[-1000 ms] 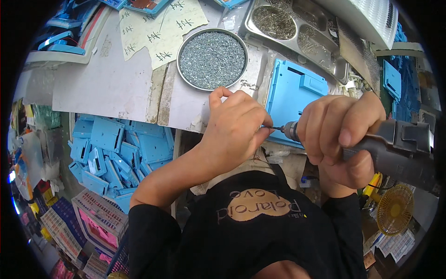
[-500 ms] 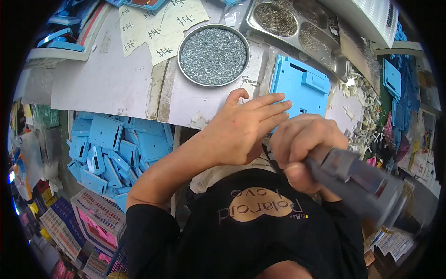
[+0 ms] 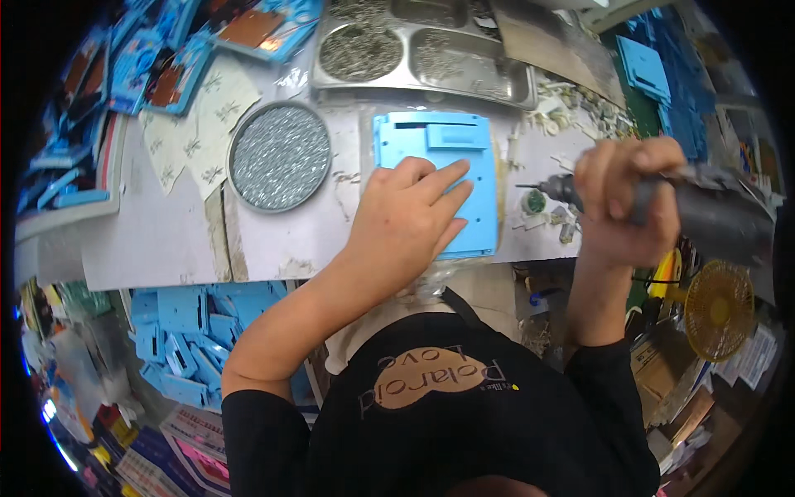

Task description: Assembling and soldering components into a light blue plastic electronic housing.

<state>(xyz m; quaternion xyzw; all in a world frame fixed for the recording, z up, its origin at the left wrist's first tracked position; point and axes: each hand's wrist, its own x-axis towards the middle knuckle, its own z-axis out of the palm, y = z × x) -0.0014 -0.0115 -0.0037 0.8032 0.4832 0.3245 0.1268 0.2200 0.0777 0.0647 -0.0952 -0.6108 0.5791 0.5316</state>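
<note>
A light blue plastic casing [image 3: 478, 203] with a raised rectangular block lies flat on the table, a clear plastic sheet partly under it. Across its left side rests my left hand [image 3: 406, 207], open, fingers stretched over the surface and pressing on it. My right hand [image 3: 629, 195] is wrapped around a dark electric screwdriver [image 3: 712, 214]. The tool is nearly level, its thin bit pointing left toward the casing but apart from it. Left of the casing stands a round metal dish [image 3: 280, 157] filled with small silvery metal pieces, perhaps screws.
A compartmented steel tray [image 3: 517, 83] with small metal parts stands behind the casing. Small white plastic parts [image 3: 563, 108] are scattered to its right. Blue assemblies [image 3: 178, 74] crowd the far left. More blue casings [image 3: 186, 344] lie below the table's front edge. A yellow fan [image 3: 719, 311] is at right.
The view has shifted, and the casing now appears squarer to me. My right hand with the screwdriver has moved away to the right of the casing. My left hand stays on the casing.
</note>
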